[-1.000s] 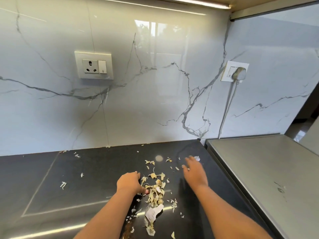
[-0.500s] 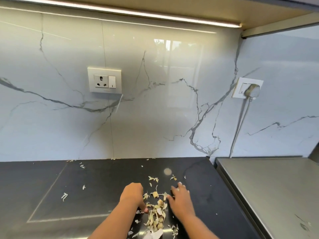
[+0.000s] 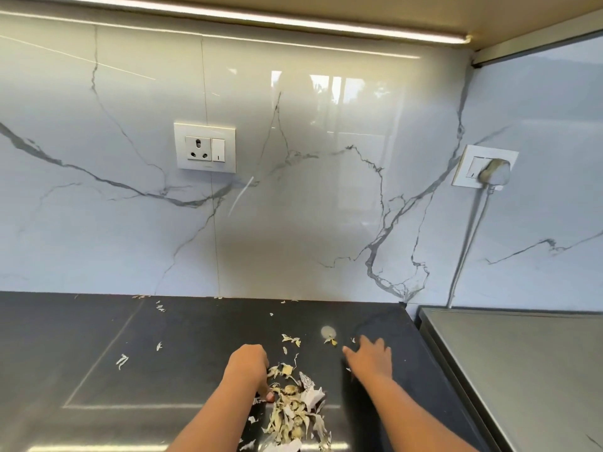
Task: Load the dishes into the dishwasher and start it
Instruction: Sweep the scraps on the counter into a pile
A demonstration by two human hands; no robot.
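No dishes or dishwasher show in the head view. A heap of pale dry vegetable peel scraps lies on the black countertop near the bottom middle. My left hand sits at the heap's left edge, fingers curled downward against the scraps; whether it holds any is hidden. My right hand lies flat on the counter to the right of the heap, fingers spread and pointing left.
Loose peel bits are scattered across the counter toward the wall. A steel appliance top stands at the right. The marble backsplash carries a wall socket and a plugged-in socket with a cable running down.
My right hand swept left toward the heap, then moved back out to the right. The heap has grown denser. The camera tilted upward. My left hand stayed beside the heap.
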